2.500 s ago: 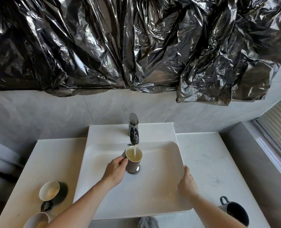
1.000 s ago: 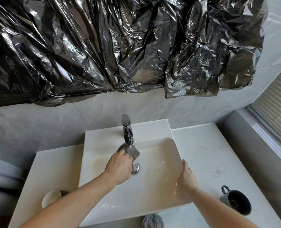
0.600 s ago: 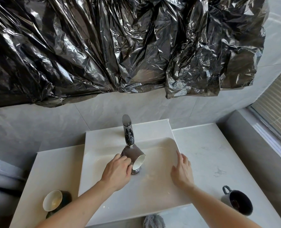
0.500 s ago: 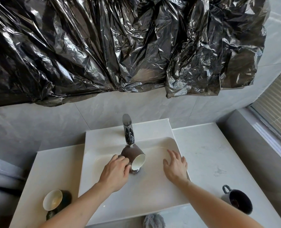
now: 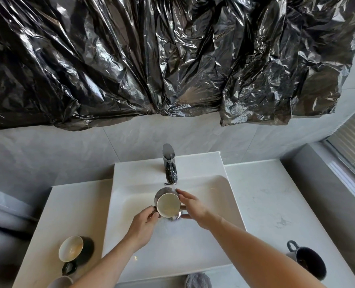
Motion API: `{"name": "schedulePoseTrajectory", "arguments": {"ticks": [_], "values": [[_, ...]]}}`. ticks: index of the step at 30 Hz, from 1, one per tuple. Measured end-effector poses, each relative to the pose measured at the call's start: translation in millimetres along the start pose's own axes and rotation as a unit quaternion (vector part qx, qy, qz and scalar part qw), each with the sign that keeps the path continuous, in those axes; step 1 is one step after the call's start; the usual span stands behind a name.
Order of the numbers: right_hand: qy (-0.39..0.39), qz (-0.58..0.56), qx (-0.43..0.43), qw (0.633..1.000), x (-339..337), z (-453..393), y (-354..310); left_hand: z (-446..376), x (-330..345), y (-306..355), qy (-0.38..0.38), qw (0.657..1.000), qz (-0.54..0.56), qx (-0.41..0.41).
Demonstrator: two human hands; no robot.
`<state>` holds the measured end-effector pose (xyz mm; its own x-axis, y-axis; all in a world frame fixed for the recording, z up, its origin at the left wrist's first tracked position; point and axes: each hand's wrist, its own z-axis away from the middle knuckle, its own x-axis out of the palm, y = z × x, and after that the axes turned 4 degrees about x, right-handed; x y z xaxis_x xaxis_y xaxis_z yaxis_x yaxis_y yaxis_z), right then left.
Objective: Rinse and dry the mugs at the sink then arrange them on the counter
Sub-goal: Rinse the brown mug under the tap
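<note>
Near edge: grey cloth (image 5: 197, 281). Counter (image 5: 261, 196): dark mug (image 5: 306, 259) near right, cream-lined mug (image 5: 73, 249) near left. Over the sink (image 5: 193, 252), my left hand (image 5: 143, 227) pinches the handle of the held mug (image 5: 168, 205); right hand (image 5: 194, 208), fingers straight, touches its side. Faucet (image 5: 169, 166) just beyond.

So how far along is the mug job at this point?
Early. The dark mug on the right counter may already be done; I cannot tell. In hand: a cream-lined mug under the faucet, left hand on its handle, right hand on its side. Left: two mugs on the left counter.
</note>
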<state>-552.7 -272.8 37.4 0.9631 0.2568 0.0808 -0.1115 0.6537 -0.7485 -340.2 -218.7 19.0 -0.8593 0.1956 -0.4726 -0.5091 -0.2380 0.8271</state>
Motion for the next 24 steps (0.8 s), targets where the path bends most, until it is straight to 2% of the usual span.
{"name": "schedulePoseTrajectory", "arguments": {"ticks": [4,10,16,20,24], "values": [[-0.007,-0.015,0.003,1.000,8.5,-11.6,-5.7,0.4,-5.1,3.5,0.011,0.984,0.162,-0.067],[0.021,-0.030,-0.015,0.999,12.9,-24.5,-14.6,-7.7,-1.4,16.7,0.032,0.905,0.387,-0.171],[0.045,-0.020,-0.041,0.998,7.0,-31.3,-18.1,-15.4,5.4,38.9,0.010,0.823,0.516,-0.236],[0.056,-0.016,-0.025,0.998,4.4,-34.5,-18.1,-17.4,10.4,47.2,0.006,0.760,0.592,-0.268],[0.038,-0.030,0.020,0.999,2.1,-32.9,-18.3,-23.4,15.6,52.6,0.006,0.731,0.618,-0.290]]}}
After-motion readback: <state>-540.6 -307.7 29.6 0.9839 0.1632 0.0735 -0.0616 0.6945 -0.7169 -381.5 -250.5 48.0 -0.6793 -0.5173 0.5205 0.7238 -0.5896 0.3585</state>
